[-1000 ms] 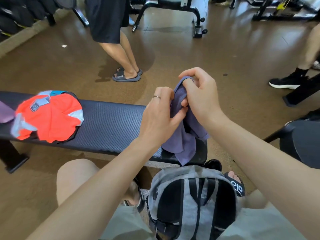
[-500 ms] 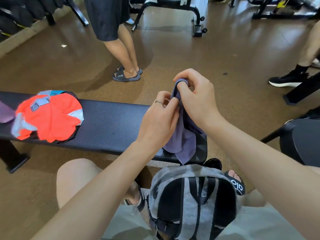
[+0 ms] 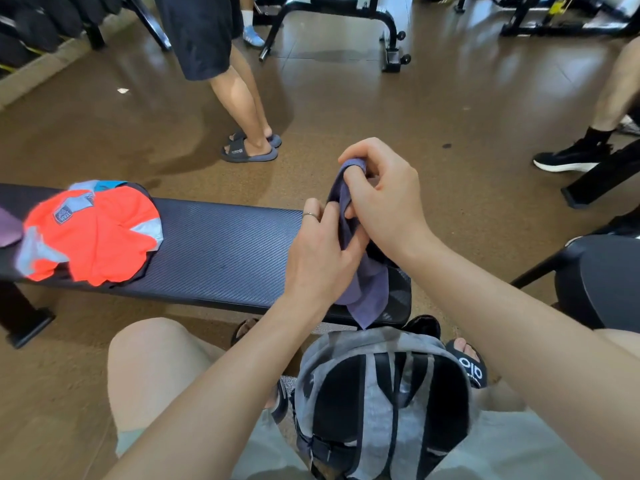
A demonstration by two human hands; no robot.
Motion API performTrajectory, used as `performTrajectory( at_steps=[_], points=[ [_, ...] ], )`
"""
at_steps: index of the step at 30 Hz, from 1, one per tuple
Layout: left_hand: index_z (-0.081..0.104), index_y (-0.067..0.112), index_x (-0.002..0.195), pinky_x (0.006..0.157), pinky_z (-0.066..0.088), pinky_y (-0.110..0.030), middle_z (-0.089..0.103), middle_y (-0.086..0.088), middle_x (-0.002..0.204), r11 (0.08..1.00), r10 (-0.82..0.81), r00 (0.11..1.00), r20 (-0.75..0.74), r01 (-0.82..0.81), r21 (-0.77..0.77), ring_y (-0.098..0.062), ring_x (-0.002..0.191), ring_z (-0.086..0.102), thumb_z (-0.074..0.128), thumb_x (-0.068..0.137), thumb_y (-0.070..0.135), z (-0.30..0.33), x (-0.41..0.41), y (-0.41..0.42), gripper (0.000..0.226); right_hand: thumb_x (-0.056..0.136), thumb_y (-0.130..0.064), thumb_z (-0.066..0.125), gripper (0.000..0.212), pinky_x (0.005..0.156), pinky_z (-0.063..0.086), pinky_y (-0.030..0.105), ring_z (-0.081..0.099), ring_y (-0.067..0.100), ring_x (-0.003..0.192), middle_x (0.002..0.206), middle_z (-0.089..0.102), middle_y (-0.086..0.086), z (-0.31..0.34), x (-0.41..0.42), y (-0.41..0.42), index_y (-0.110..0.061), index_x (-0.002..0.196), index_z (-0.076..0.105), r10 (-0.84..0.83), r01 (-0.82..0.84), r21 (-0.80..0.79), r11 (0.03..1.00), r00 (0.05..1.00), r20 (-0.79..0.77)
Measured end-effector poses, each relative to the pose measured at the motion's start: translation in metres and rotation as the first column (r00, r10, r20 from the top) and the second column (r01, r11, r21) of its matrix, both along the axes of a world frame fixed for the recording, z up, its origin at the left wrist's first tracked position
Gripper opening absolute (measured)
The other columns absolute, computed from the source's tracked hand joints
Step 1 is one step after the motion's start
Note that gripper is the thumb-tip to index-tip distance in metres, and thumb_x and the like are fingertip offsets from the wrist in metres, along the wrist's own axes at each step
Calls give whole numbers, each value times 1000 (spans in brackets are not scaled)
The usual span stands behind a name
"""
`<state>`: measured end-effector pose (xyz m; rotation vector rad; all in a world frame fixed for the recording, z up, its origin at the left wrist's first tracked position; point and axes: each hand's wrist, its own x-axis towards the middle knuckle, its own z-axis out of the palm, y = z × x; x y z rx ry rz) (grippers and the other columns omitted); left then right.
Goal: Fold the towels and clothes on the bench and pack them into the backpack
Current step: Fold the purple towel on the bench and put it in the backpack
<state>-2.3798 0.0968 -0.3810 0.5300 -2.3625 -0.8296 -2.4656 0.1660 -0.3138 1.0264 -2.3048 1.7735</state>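
Observation:
A purple towel (image 3: 369, 292) hangs bunched over the right end of the black bench (image 3: 221, 251). My right hand (image 3: 384, 199) pinches its upper edge with curled fingers. Lower down, my left hand (image 3: 322, 254) grips the cloth just beside it. An orange and grey shirt (image 3: 93, 233) lies crumpled on the bench's left part, with a bit of purple cloth (image 3: 8, 226) at the far left edge. The grey and black backpack (image 3: 381, 403) stands between my knees, below the towel, its straps facing me.
A person in black shorts and slides (image 3: 251, 148) stands beyond the bench. Another person's leg and black shoe (image 3: 571, 157) are at the right. A black seat (image 3: 602, 282) is close on my right. Gym machine frames (image 3: 346, 19) line the back.
My left hand has slid down the towel while my right hand stayed at its upper edge. The standing person shifted a little to the right.

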Motion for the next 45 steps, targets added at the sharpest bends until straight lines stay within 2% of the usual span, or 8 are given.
performTrajectory(
  at_steps=[15,23,31,35,37,39,42,45],
  points=[
    [48,12,96,70,44,-46,35,4,99,940,-228,918,325,294,-173,-26,73,49,35,108,29,-30,22,-45,25,92,-3,48,17,52,54,46,64,15,47,75,62,-3,23,-18,7,-8,93,64,-39,43,-126,991,999,30],
    [50,12,95,45,39,-39,46,-8,101,876,-45,973,226,147,-460,-38,64,51,38,103,32,-11,37,-82,24,86,-5,46,20,52,50,34,58,15,43,64,58,-7,33,-44,13,-10,88,65,-168,176,-141,974,983,69],
    [61,10,87,64,41,-33,44,6,89,904,-58,998,-37,37,-426,-15,75,45,66,94,23,51,42,-114,16,80,-12,48,18,51,43,29,48,13,38,55,52,1,3,-90,23,-9,80,65,-326,326,56,944,891,317],
    [64,11,86,69,33,-24,53,1,85,885,-225,972,61,230,-406,-12,77,46,69,93,24,73,37,-112,15,82,-13,52,20,69,51,34,61,22,63,74,62,5,-16,-107,31,-13,94,68,-344,189,425,885,881,325],
    [66,13,90,71,36,-24,56,0,87,864,-304,946,113,324,-386,-13,79,49,66,95,23,77,33,-108,11,81,-17,61,41,90,49,34,61,27,102,112,60,5,-17,-95,33,-20,121,62,-266,90,701,708,953,147],
    [68,13,93,73,39,-24,58,1,88,840,-367,916,165,402,-365,-14,81,52,62,98,22,79,29,-103,11,76,-15,70,62,105,42,33,50,21,126,135,51,2,-13,-66,28,-27,134,54,12,-85,657,749,993,115],
    [70,13,99,74,41,-23,61,1,92,797,-442,867,229,497,-344,-14,83,55,61,98,20,83,24,-95,11,73,1,71,69,103,35,13,48,2,128,135,56,-9,-9,-15,17,-20,136,54,436,-474,362,802,880,188],
    [66,15,102,74,45,-24,64,2,88,793,-477,849,228,528,-306,-14,81,57,67,96,18,87,25,-91,7,75,-2,73,51,97,45,18,60,2,111,117,67,-5,-22,-4,10,-18,123,62,461,-479,268,836,878,129]
  ],
)
